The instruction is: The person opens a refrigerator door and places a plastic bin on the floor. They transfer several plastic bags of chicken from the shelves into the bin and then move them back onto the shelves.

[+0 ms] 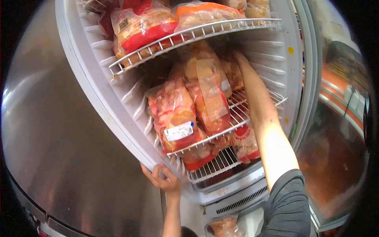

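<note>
My left hand (164, 179) is at the lower left edge of an upright fridge (106, 106), its fingers bent around the white frame. My right arm reaches deep into the middle compartment. Of my right hand (237, 56) only a dim part shows in the shadow at the back, near a bag of meat (232, 75); its fingers are hidden. On the same wire shelf (239, 107) lie a clear meat package with a white label (171, 112) and another meat package (209, 98) beside it.
The upper wire shelf (197, 31) carries several bagged meats, one with a red band (148, 33). More bags (245, 144) lie on the bottom rack (215, 166). A glass door (312, 79) stands open at right. Another meat package (226, 227) is below the fridge. A steel surface (79, 158) lies left.
</note>
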A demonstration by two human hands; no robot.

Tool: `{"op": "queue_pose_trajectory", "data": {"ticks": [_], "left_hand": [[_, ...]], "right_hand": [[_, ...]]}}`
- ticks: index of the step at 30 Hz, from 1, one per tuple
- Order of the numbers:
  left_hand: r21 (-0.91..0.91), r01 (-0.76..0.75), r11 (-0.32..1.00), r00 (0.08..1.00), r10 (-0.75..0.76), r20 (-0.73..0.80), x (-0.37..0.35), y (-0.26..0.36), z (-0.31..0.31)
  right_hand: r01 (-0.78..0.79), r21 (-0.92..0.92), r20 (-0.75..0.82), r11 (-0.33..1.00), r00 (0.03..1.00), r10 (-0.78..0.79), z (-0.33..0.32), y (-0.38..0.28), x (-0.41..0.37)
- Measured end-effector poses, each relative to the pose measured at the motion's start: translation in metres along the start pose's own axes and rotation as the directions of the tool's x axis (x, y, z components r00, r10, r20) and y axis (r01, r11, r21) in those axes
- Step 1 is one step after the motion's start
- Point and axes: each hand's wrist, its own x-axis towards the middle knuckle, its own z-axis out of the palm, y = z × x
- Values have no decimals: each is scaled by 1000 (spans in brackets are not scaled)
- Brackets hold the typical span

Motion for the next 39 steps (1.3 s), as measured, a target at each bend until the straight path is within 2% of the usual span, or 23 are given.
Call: {"op": "queue_pose_trajectory", "data": {"ticks": [6,8,9,12,13,15,17,20,21,22,23,25,26,27,29,30,31,33,34,36,37,38,39], "left_hand": [[-9,17,1000,1000,-17,-4,-1,-4,2],[-71,24,997,1000,-24,-5,0,-2,2],[-49,8,999,1000,-7,12,2,-1,2],[-15,-34,999,999,35,20,6,-3,-2],[-26,-48,999,999,48,7,7,-3,-1],[-26,-66,997,998,66,7,8,1,-3],[-98,-32,995,999,33,1,7,-4,-1],[-95,-7,995,1000,6,-7,10,-11,7],[-214,28,976,998,-40,-52,12,-6,10],[-53,-113,992,992,110,-68,7,-19,13],[-307,59,950,996,-77,-46,4,-10,11],[-372,99,923,989,-131,-62,4,-7,9],[-195,-44,980,996,27,-90,7,-11,9],[-23,-194,981,978,191,-87,8,-13,9],[-60,-172,983,984,168,-67,6,-14,9],[-69,-170,983,985,167,-53,4,-15,10],[-26,-252,967,964,249,-91,5,-17,10],[-31,-303,952,949,299,-102,7,-22,11],[-33,-327,945,940,321,-111,7,-27,12],[1,-279,960,959,279,-47,4,-29,4],[15,-274,962,961,274,-42,0,-33,3],[20,-278,960,958,279,-61,4,-33,6],[-23,-198,980,979,196,-52,5,-30,6]], "right_hand": [[44,26,-63,999,997,-42,-69,-11,-63],[7,-77,-17,997,1000,-9,-105,-29,-99],[119,-144,-185,982,972,-145,-97,-14,-108],[187,40,-174,982,969,-178,-130,-19,-144],[206,85,-274,975,945,-176,-138,-23,-154],[317,52,-364,947,889,-277,-172,-26,-162],[391,32,-409,920,845,-345,-204,-28,-176],[472,65,-397,879,821,-411,-246,-54,-216],[490,98,-375,866,824,-424,-254,-63,-233],[506,148,-340,850,833,-436,-254,-69,-256],[511,199,-290,836,846,-448,-250,-73,-281],[487,310,-169,817,873,-457,-238,-72,-342],[439,376,-86,816,894,-441,-226,-69,-381],[359,440,19,823,913,-408,-211,-65,-424],[133,536,290,834,899,-329,-166,-52,-520],[3,565,435,825,848,-302,-137,-40,-576],[-113,564,569,818,771,-286,-107,-31,-634],[-311,498,783,810,563,-265,-44,-17,-746],[-426,379,889,822,414,-195,-23,-16,-786],[-567,99,994,817,95,-55,-8,-10,-840],[-454,331,913,827,376,-159,-5,-1,-875],[-518,258,950,815,289,-117,-13,-3,-853],[-448,223,965,866,229,-129,1,11,-875]]}}
